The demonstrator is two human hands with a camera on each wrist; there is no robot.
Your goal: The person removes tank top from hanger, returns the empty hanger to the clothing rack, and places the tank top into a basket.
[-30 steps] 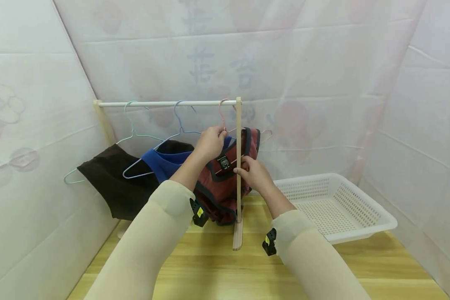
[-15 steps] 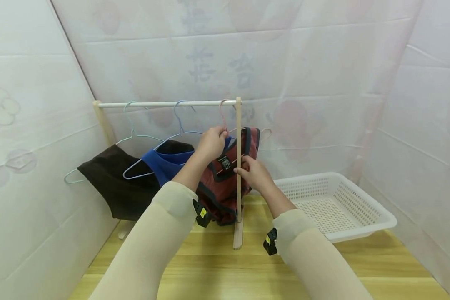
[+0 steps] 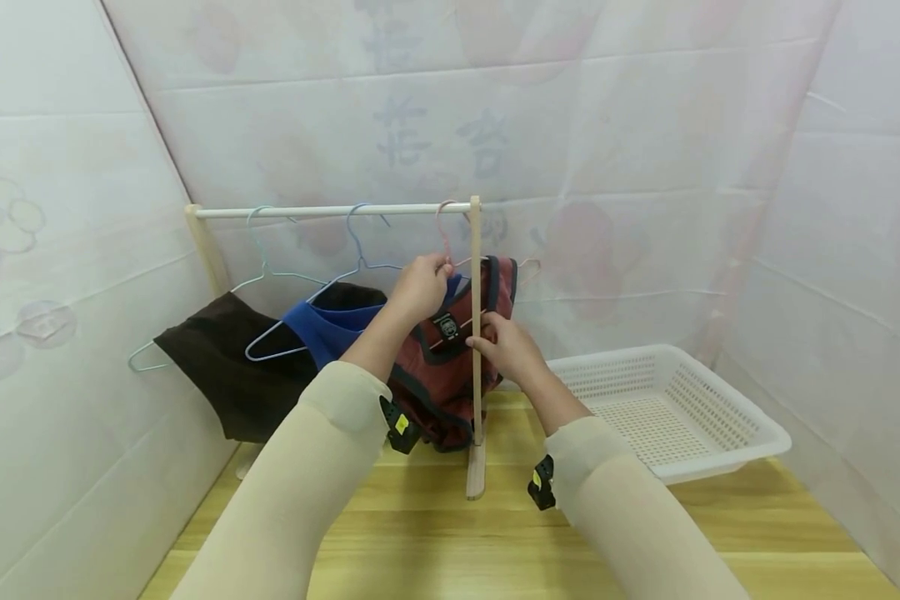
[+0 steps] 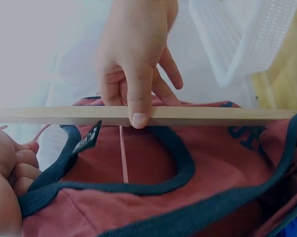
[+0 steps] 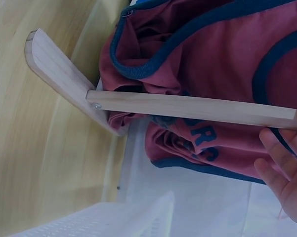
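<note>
A pink wire hanger [image 3: 443, 225] hooks over the rack's white rod at its right end. My left hand [image 3: 422, 287] pinches the hanger's neck, just below the hook. On that hanger hangs a red sleeveless top [image 3: 435, 371] with dark blue trim and a black label. My right hand [image 3: 516, 350] grips the rack's wooden end post [image 3: 476, 250], thumb on the near side and fingers behind it. In the left wrist view, the hanger's bar [image 4: 123, 158] shows through the neck opening. Part of the top lies behind the post.
A blue garment [image 3: 318, 329] on a blue hanger and a dark brown garment [image 3: 232, 367] on a green hanger hang farther left along the rod [image 3: 307, 211]. A white perforated basket [image 3: 750, 450] stands right on the wooden table [image 3: 420, 550]. Pale curtains enclose the space.
</note>
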